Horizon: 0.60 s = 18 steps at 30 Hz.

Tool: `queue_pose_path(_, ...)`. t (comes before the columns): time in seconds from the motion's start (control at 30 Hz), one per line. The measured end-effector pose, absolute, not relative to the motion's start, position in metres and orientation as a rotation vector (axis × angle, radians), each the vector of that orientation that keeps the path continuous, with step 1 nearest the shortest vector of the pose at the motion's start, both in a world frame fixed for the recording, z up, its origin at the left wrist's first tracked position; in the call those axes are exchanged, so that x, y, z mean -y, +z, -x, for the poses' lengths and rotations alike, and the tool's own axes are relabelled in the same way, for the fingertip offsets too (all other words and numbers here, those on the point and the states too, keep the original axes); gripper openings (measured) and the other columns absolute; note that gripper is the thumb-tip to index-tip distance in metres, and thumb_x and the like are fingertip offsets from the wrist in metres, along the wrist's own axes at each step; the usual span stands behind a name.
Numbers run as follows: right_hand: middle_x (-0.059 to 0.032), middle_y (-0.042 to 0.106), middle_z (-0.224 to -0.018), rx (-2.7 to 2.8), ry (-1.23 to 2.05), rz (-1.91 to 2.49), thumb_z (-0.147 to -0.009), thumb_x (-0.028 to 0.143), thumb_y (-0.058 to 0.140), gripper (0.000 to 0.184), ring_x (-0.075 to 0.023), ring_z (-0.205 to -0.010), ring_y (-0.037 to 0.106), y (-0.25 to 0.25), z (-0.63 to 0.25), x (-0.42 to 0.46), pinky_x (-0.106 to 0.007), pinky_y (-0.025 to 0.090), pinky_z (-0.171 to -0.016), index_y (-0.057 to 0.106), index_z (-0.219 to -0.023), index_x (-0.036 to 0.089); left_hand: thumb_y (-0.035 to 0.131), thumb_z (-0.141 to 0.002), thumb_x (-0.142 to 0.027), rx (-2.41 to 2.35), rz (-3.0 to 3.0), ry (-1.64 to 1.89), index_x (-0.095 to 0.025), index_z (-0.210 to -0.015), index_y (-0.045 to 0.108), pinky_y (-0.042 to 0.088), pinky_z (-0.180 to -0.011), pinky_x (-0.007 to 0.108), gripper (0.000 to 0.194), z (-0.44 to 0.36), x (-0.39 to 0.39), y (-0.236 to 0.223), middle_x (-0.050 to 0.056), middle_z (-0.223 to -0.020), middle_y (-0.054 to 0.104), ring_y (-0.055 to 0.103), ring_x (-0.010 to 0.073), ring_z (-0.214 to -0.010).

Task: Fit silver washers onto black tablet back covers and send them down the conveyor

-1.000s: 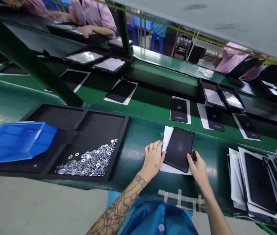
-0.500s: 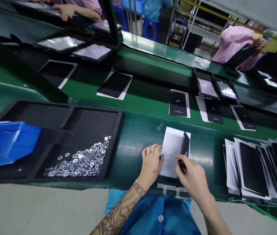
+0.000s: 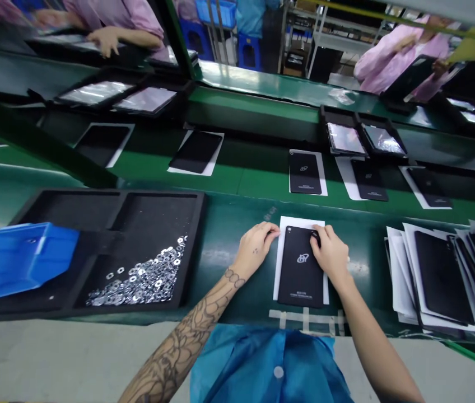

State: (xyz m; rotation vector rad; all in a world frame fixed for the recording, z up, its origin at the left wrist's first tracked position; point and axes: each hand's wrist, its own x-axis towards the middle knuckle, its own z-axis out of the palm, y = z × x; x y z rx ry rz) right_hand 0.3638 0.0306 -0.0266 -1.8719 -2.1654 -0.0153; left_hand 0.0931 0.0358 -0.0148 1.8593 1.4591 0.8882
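Note:
A black tablet back cover (image 3: 301,267) with a pale logo lies flat on a white sheet (image 3: 281,257) on the dark green bench in front of me. My left hand (image 3: 255,243) rests at the sheet's upper left edge, fingers curled onto the paper. My right hand (image 3: 329,252) sits on the cover's upper right corner, fingers closed round a small dark object I cannot make out.
A black foam tray (image 3: 94,208) at left holds a heap of silver washers (image 3: 140,279) and a blue bin (image 3: 14,258). A stack of covers on sheets (image 3: 439,280) lies at right. Covers ride the green conveyor (image 3: 246,182). People in pink work beyond.
The cover was turned over: half a second ago it stood on edge over the bare sheet, now it lies flat with its logo up. Both hands moved up to its top corners.

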Motion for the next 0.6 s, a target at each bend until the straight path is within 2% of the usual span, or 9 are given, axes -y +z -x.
queue_pose_path(0.2,-0.008,0.072,-0.111,2.114,0.005,1.84,-0.109,0.033,0.054,0.031,-0.0233,-0.094,0.071,-0.038,-0.35,-0.008,-0.033,0.04,-0.07,0.071,-0.132,0.022,0.065,-0.103,-0.034,-1.374,-1.626,0.853,-0.022,-0.102,0.074,0.05,-0.069,0.026,0.015,-0.103,-0.057,-0.006,0.0,-0.087,0.076,0.064,0.014,-0.067)
queue_pose_path(0.37,-0.0093,0.073,-0.111,2.176,0.093,1.806,-0.108,0.031,0.056,0.029,-0.0241,-0.095,0.07,-0.036,-0.348,-0.006,-0.034,0.041,-0.072,0.071,-0.131,0.023,0.068,-0.099,-0.045,-1.22,-1.381,0.722,-0.016,-0.101,0.071,0.054,-0.054,0.024,0.029,-0.096,-0.06,-0.015,0.003,-0.085,0.069,0.059,0.0113,-0.058)
queue_pose_path(0.6,-0.0091,0.073,-0.113,2.198,0.132,1.779,-0.108,0.029,0.054,0.027,-0.0232,-0.096,0.07,-0.034,-0.347,-0.006,-0.034,0.04,-0.072,0.071,-0.128,0.022,0.077,-0.092,-0.039,-1.246,-1.445,0.671,-0.017,-0.103,0.071,0.067,-0.072,0.031,0.026,-0.086,-0.065,-0.017,0.005,-0.09,0.072,0.07,0.017,-0.081)
